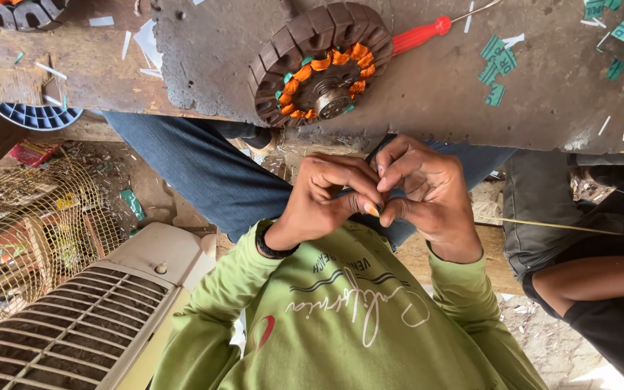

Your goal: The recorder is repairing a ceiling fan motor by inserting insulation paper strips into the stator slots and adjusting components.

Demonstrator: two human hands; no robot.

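Hands meet over our lap, left hand (319, 198) and right hand (427, 191) curled nearly closed, together pinching a small orange-tipped piece (374, 210), apparently mid fine fingerwork needing a steady grip, with the orange-wound stator (323, 68) far on the worktop (543, 108).

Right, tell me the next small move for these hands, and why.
Probably finish working the small orange-tipped piece between the fingers before reaching out. The left hand and right hand both pinch it above the lap, apart from the wound stator on the bench. What the piece is, I cannot tell.
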